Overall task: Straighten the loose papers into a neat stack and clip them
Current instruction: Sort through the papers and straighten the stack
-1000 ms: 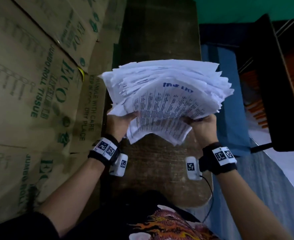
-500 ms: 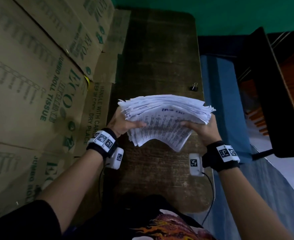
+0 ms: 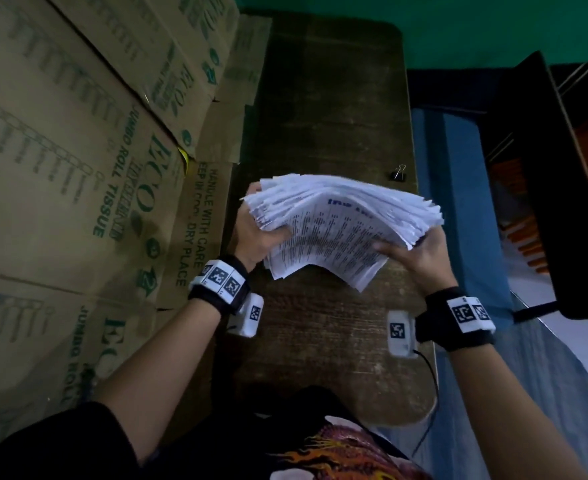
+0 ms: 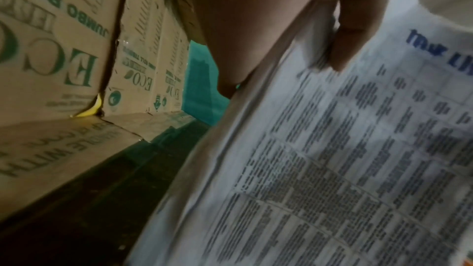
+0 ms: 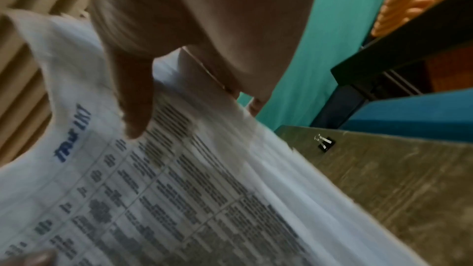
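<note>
A thick, uneven stack of printed white papers (image 3: 341, 226) hangs just above the dark wooden table (image 3: 320, 116), its sheets fanned out of line. My left hand (image 3: 258, 233) grips the stack's left edge, thumb on the top sheet (image 4: 345, 149). My right hand (image 3: 413, 252) grips the right edge, thumb across the printed page (image 5: 179, 189). A small black binder clip (image 3: 399, 173) lies on the table beyond the stack, near the right edge; the right wrist view shows the binder clip (image 5: 324, 143) too.
Brown cardboard boxes (image 3: 78, 168) printed with green lettering line the table's left side. A black-framed piece of furniture (image 3: 541, 188) stands to the right over a blue surface (image 3: 458, 188). A green wall (image 3: 424, 26) closes the far end.
Both hands have brought the stack down from a raised, widely fanned position toward the table. The binder clip, hidden behind the papers before, now shows.
</note>
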Demonstrator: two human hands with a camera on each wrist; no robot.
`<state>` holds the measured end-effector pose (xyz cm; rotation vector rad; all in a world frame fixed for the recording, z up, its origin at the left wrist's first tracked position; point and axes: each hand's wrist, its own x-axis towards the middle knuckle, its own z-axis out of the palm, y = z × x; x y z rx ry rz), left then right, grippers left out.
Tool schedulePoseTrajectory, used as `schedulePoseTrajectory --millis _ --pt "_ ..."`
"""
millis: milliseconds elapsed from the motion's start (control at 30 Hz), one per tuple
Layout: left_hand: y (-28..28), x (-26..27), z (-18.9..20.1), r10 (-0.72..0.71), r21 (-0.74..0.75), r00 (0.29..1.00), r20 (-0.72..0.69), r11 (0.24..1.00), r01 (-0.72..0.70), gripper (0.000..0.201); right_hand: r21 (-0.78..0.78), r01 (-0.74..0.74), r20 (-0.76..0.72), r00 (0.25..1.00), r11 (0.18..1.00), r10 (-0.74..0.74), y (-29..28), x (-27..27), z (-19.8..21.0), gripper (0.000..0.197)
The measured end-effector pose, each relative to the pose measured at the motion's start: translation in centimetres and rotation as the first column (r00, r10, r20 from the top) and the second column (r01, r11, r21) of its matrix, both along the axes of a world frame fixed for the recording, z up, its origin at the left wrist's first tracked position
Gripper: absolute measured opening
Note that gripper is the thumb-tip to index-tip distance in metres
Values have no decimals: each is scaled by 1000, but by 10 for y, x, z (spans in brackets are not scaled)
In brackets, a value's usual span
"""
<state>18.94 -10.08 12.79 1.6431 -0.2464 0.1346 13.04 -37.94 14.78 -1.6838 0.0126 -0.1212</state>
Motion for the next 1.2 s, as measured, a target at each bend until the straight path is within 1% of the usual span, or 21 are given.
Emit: schedulePoseTrajectory --millis 67,133,233,300,367,467,533,633,700,767,800,833,867,900,933,967,1000,1033,1067,1133,1200 --pt "12 9 -10 -58 9 998 9 998 57 60 -67 -17 30 999 998 19 -9 -1 -4 60" --pt "18 14 -21 -90 78 995 36 993 87 60 -85 59 36 998 995 -56 -8 -2 -7 39" --pt "12 8 -16 -205 152 978 -25 967 207 51 -128 199 10 980 972 -200 4 0 -14 14" --pt "7 8 -11 -180 73 983 -32 981 182 55 -112 224 -22 973 968 -228 8 3 -16 12" --pt "10 14 -11 -115 4 993 -39 993 116 60 -55 211 -49 976 976 -214 6 5 -17 24" --pt "4 20 -5 -138 33 988 -64 990 140 57 -27 126 -138 982 992 -128 12 8 -21 40" --pt "-2 22 -1 -54 77 995 -79 995 60 57 -29 167 -146 975 986 -169 20 12 -21 34" --pt "6 29 7 54 29 986 -155 998 -50 51 28 260 -113 960 965 -255 19 20 -4 19" --pt "22 34 16 74 41 979 -189 997 -67 67 36 215 -67 975 976 -212 13 27 12 15" --pt "33 36 35 80 130 982 -173 990 -58 83 -40 107 -50 993 993 -109 8 35 29 14" --pt "35 36 48 67 227 991 -116 973 -39 89 -76 52 -63 996 996 -57 8 40 35 22" --pt "32 35 60 17 362 998 -60 932 6 97 -140 0 -58 998 990 -8 8 45 40 34" --pt "27 34 69 -58 498 997 -50 864 75 103 -206 -56 -53 998 977 46 11 49 45 42" --pt "19 33 76 -145 582 985 -91 795 171 104 -288 -120 -48 993 950 111 14 54 48 42" --pt "11 34 76 -228 584 958 -174 759 287 98 -363 -182 -55 983 914 174 20 57 52 37" --pt "5 34 73 -295 531 923 -249 755 385 81 -412 -227 -75 974 883 215 24 61 52 31" --pt "-1 34 68 -320 483 905 -280 768 420 57 -435 -241 -89 970 868 224 29 62 54 29" --pt "-4 34 62 -295 455 914 -278 798 396 34 -437 -236 -95 972 868 216 32 63 52 30" --pt "-5 33 56 -242 441 933 -268 830 342 19 -442 -224 -100 975 869 201 33 64 50 28" --pt "-3 30 47 -148 402 949 -277 879 254 7 -511 -239 -171 970 826 174 26 60 43 16" --pt "5 31 38 -84 331 950 -301 925 187 25 -635 -293 -342 936 715 80 6 53 27 17"
